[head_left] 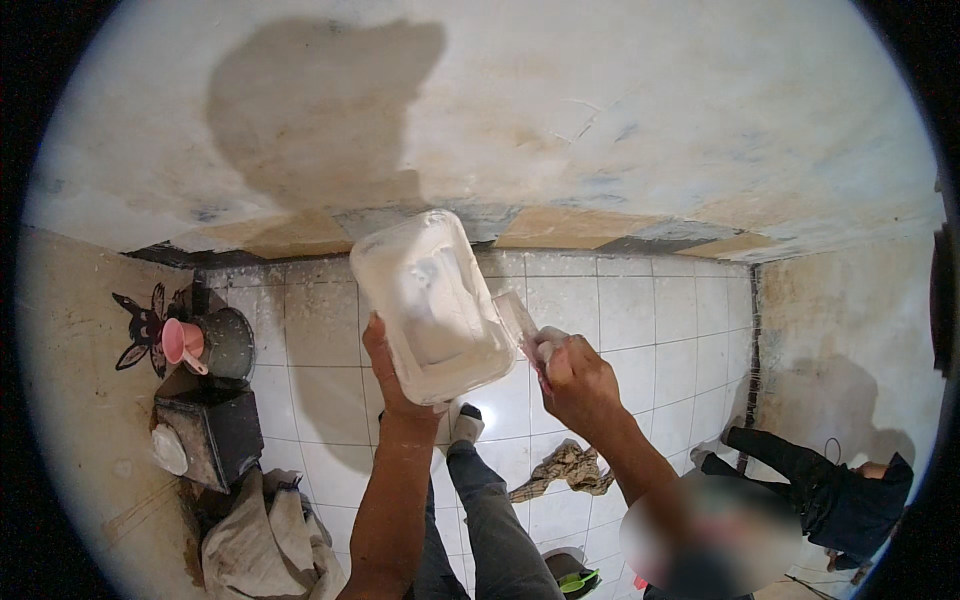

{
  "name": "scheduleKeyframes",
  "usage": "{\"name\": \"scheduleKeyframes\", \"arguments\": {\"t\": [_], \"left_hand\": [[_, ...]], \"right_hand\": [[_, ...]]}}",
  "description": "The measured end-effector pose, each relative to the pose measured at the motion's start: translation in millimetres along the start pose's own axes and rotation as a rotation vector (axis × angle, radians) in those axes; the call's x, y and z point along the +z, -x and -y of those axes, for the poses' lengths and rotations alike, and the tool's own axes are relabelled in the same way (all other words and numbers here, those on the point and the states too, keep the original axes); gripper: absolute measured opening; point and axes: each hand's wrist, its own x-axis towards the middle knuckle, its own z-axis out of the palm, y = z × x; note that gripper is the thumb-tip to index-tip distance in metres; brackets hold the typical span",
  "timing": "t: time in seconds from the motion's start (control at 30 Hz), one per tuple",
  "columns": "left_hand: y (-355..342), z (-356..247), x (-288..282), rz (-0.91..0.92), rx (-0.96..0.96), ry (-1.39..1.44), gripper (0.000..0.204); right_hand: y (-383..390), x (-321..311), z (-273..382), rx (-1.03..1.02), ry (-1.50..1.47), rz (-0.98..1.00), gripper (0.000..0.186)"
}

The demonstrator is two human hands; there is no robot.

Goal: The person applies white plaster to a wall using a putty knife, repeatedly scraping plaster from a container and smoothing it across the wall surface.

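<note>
We have a rectangular, open tub (366, 275) in front of us, held up above the floor, its inside coated with a pale paste (445, 275). Its long axis runs away from our body, the far end leaning a little leftward. Our left hand (398, 388) grips it at the near left corner, thumb up along the outer side; the other fingers are hidden beneath, so we cannot tell how they are spread. Our right hand (583, 380) has its fingers closed around a flat scraper (514, 318), whose blade points up and leftward at the tub's right long side. From those right fingers the tub lies directly left and slightly beyond; whether blade and rim touch, we cannot tell. The left hand is the nearer, being on the tub itself.

Beyond the tub stands a patchy, smeared wall (650, 110). Below us, a crumpled brown rag (570, 468) lies on the tiled floor (625, 310). Leftward are a pink dipper (182, 341), a dark bucket (235, 345) and a black box (220, 425); far right, another person (840, 505) in dark clothes.
</note>
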Motion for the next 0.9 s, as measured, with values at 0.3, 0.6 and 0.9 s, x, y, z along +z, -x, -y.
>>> {"name": "scheduleKeyframes", "arguments": {"t": [0.3,0.6,0.9], "left_hand": [[-4,1,-31,0.010,-0.162,-0.132,0.069],[-6,21,-28,0.243,-0.320,-0.015,0.067],[-9,40,-12,0.175,-0.398,-0.146,0.064]], "right_hand": [[-68,-87,-65,0.351,-0.750,-0.054,0.019],[-129,-87,-65,0.143,-0.347,0.442,0.016],[-74,-34,-73,0.182,-0.290,0.523,0.023]]}}
